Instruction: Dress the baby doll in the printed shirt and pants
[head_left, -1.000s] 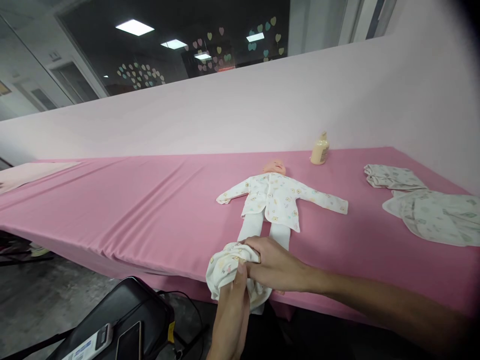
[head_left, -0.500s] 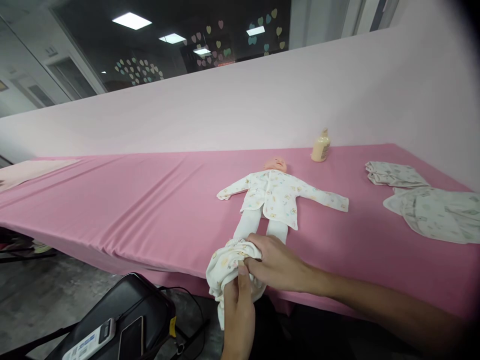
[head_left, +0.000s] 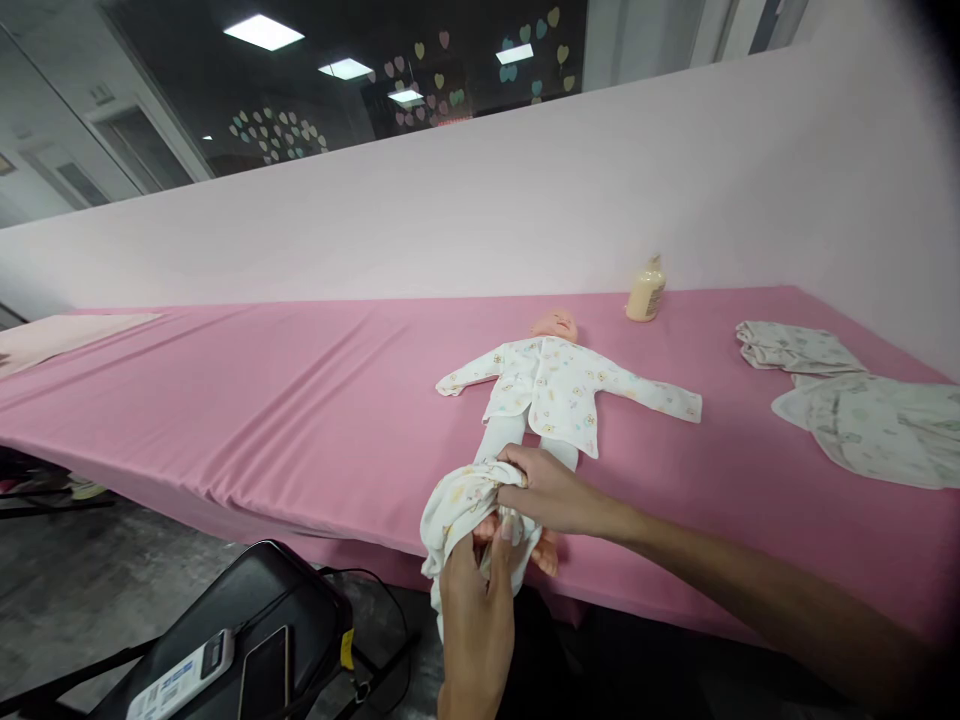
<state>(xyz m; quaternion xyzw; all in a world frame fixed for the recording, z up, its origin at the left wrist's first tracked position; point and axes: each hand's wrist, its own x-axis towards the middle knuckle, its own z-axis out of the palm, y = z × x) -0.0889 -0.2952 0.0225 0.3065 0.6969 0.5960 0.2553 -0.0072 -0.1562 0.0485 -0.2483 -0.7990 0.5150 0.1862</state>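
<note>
A doll (head_left: 541,385) lies on its back on the worktop (head_left: 300,400), which is covered in a pink cloth, with its head toward 12 o'clock and its feet at the near edge. It wears a white printed shirt, with both sleeves spread flat to 9 and 3 o'clock.

At the doll's feet both hands work a bunched pair of white printed trousers (head_left: 461,510). The right hand (head_left: 551,490) comes in from 4 o'clock, its fingers closed on the gathered top of the trousers, just over the doll's lower legs. The left hand (head_left: 480,600) rises from 6 o'clock, below the worktop edge, with thumb and fingers pinched on the lower part of the same bundle. One bare foot of the doll shows pink just at 3 o'clock of the left fingertips. Part of the trousers hangs down over the worktop edge.

At 1 o'clock of the doll's head, by the pink back wall, stands a small cream bottle (head_left: 645,291). Well apart at 3 o'clock lie two pale printed garments (head_left: 840,405), one small and crumpled, the other spread flatter and nearer. At the far 9 o'clock end of the worktop lies a pale pink sheet (head_left: 60,335). Below the worktop at 7 o'clock is a black chair (head_left: 277,610) with a phone (head_left: 255,678) and a labelled device (head_left: 184,682) resting on it.
</note>
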